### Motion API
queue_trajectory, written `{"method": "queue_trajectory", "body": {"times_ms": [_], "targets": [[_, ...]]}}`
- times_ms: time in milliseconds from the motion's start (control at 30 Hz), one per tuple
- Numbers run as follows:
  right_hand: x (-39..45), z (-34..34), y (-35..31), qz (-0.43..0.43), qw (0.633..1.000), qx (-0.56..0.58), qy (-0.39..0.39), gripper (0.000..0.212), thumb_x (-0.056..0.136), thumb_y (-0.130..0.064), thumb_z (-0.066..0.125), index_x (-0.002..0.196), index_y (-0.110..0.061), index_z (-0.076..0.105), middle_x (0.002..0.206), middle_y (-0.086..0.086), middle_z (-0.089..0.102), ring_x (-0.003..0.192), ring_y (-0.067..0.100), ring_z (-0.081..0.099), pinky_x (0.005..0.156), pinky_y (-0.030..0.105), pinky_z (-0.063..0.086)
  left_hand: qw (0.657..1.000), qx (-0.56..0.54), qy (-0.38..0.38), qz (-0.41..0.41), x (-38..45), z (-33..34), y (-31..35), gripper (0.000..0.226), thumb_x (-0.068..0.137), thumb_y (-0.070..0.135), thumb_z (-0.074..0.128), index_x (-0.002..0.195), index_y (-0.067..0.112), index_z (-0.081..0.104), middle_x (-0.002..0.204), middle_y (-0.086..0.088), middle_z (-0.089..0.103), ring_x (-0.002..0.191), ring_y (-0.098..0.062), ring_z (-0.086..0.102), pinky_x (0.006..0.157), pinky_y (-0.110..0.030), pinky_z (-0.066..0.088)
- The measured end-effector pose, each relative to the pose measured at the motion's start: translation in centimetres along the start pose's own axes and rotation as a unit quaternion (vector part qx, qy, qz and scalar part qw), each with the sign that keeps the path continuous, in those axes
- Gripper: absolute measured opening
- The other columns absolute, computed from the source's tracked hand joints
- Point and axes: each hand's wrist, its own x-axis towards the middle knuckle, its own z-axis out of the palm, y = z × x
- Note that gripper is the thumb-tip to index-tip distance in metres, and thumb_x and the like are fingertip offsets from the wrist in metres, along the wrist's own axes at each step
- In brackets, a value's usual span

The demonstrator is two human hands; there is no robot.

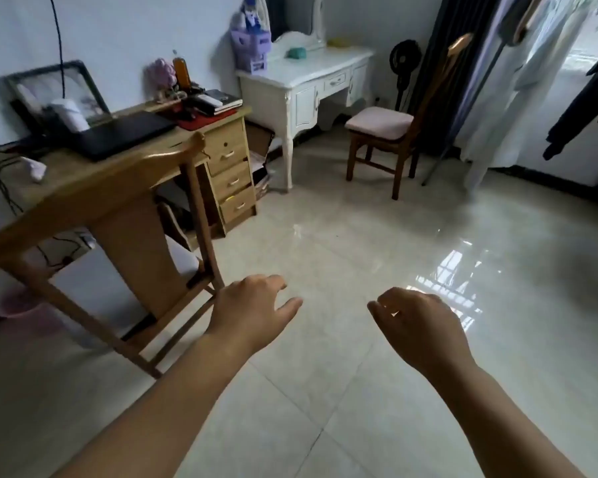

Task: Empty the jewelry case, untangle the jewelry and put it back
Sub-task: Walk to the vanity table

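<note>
Your left hand [252, 305] hangs over the tiled floor [359, 391], just right of the wooden chair [132, 215], with its fingers loosely spread and holding nothing. Your right hand [418, 326] floats beside it, well apart, fingers curled loosely downward and also holding nothing. Both forearms reach forward from the bottom of the view, palms down, touching no object. The jewelry case cannot be made out anywhere; nothing here can be told as it. On the far left the wooden surface [94, 174] carries a black laptop [125, 136]. Farther right stand a white dressing table [308, 84] and a cushioned chair [384, 132], all well away from your hands.
</note>
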Motion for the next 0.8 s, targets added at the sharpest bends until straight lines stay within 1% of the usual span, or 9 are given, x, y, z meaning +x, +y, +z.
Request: {"method": "queue_trajectory", "body": {"times_ms": [100,167,233,333,433,533,667,800], "targets": [[4.6,0.4,2.2,0.028,0.998,0.048,0.01,0.026,0.086,-0.044,0.055,0.099,-0.024,0.066,0.092,-0.006,0.07,0.089,0.018,0.063,0.069,0.027,0.044,0.999,-0.052,-0.01,0.002,5.6,1.2,0.6,0.047,0.087,0.057,0.046,0.121,0.026,0.056,0.115,0.004,0.065,0.1,-0.016,0.062,0.082,-0.033,0.052],[7.5,0.9,4.3,0.05,0.997,0.065,-0.002,0.027,0.085,-0.044,0.056,0.102,-0.025,0.065,0.092,-0.007,0.069,0.085,0.014,0.062,0.069,0.026,0.043,0.996,-0.079,-0.031,0.002,9.4,2.5,1.8,0.045,0.086,0.056,0.049,0.12,0.028,0.056,0.113,0.006,0.065,0.1,-0.015,0.061,0.083,-0.032,0.051],[10.5,1.7,7.2,0.075,0.994,0.082,-0.011,0.03,0.085,-0.045,0.056,0.107,-0.026,0.064,0.094,-0.007,0.069,0.085,0.013,0.061,0.071,0.026,0.045,0.994,-0.097,-0.057,0.002,13.4,4.5,3.5,0.044,0.085,0.056,0.05,0.12,0.028,0.057,0.112,0.007,0.065,0.1,-0.013,0.061,0.082,-0.029,0.05],[15.7,2.4,11.6,0.101,0.991,0.088,-0.023,0.035,0.086,-0.045,0.055,0.115,-0.026,0.059,0.1,-0.004,0.069,0.093,0.015,0.061,0.075,0.027,0.046,0.992,-0.091,-0.092,0.002,19.7,6.7,5.8,0.045,0.084,0.056,0.052,0.12,0.03,0.056,0.111,0.007,0.065,0.1,-0.013,0.061,0.081,-0.027,0.048],[22.1,1.8,16.1,0.113,0.989,0.089,-0.027,0.037,0.087,-0.045,0.055,0.119,-0.027,0.055,0.102,-0.005,0.068,0.097,0.014,0.06,0.077,0.028,0.046,0.992,-0.082,-0.094,0.001,27.2,7.5,8.3,0.045,0.084,0.055,0.052,0.122,0.03,0.055,0.11,0.008,0.064,0.097,-0.012,0.061,0.079,-0.027,0.048],[29.7,0.0,20.2,0.121,0.988,0.091,-0.031,0.038,0.087,-0.043,0.055,0.121,-0.025,0.054,0.103,-0.004,0.068,0.099,0.014,0.06,0.075,0.027,0.044,0.993,-0.068,-0.095,-0.014,35.3,6.7,10.7,0.046,0.085,0.055,0.052,0.124,0.031,0.053,0.112,0.009,0.063,0.098,-0.012,0.06,0.078,-0.027,0.047],[40.1,-1.8,22.1,0.092,0.992,0.069,-0.056,0.039,0.089,-0.043,0.052,0.124,-0.025,0.051,0.109,-0.005,0.065,0.104,0.012,0.059,0.079,0.027,0.045,0.993,-0.071,-0.091,-0.019,45.4,5.2,12.5,0.048,0.085,0.055,0.051,0.128,0.033,0.049,0.117,0.009,0.062,0.101,-0.012,0.058,0.08,-0.028,0.046],[50.1,-1.4,21.4,0.039,0.993,0.066,-0.095,0.04,0.089,-0.043,0.052,0.126,-0.027,0.049,0.113,-0.006,0.064,0.105,0.011,0.058,0.079,0.027,0.044,0.991,-0.093,-0.082,-0.056,53.2,5.3,11.7,0.046,0.086,0.051,0.051,0.128,0.033,0.048,0.117,0.008,0.061,0.101,-0.013,0.058,0.079,-0.027,0.045]]}}
